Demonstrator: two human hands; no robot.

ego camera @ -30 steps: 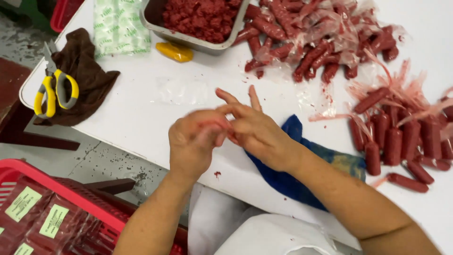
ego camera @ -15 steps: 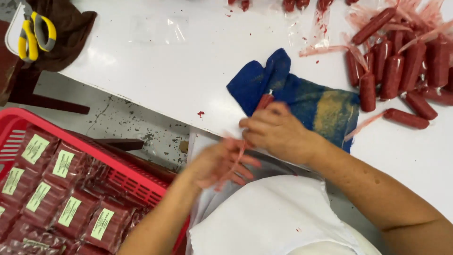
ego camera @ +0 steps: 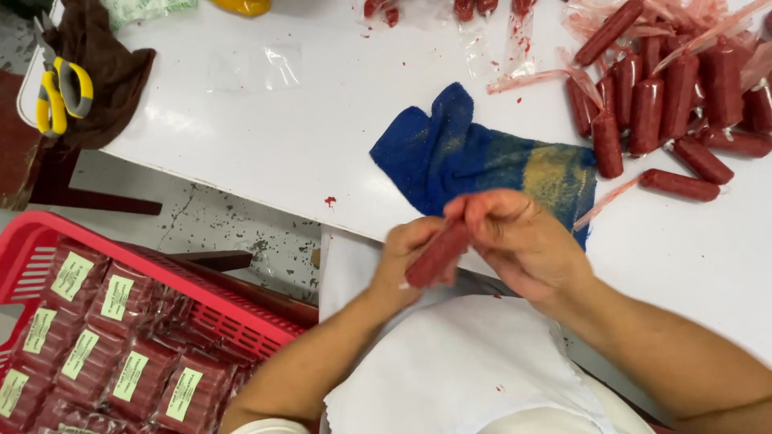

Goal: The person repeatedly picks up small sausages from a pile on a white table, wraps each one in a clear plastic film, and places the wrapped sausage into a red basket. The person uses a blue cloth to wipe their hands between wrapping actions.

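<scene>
Hands at table edge, over white apron (ego camera: 450,362). Left hand (ego camera: 406,261) and right hand (ego camera: 519,241) both closed around one red sausage (ego camera: 438,253), which lies tilted between them, its lower end sticking out past the left fingers. Sausage sits just in front of the blue-and-yellow cloth (ego camera: 482,165), above the edge of the white table (ego camera: 241,128).

Counts:
- Sausages in hand: one.
- Loose sausages (ego camera: 667,104) on table at upper right: about ten whole ones visible, some in clear film; more are cut off at the top edge, so exact count cannot be told.
- Cloths: two, the blue one and a brown one (ego camera: 104,72) at far left.
- Scissors (ego camera: 60,92): one pair, yellow handles, lying on the brown cloth.
- Red crate (ego camera: 201,301) on floor at lower left: one, holding labelled red packs (ego camera: 129,374), about ten labels showing.
- Clear empty bag (ego camera: 253,68) flat on table: one.
</scene>
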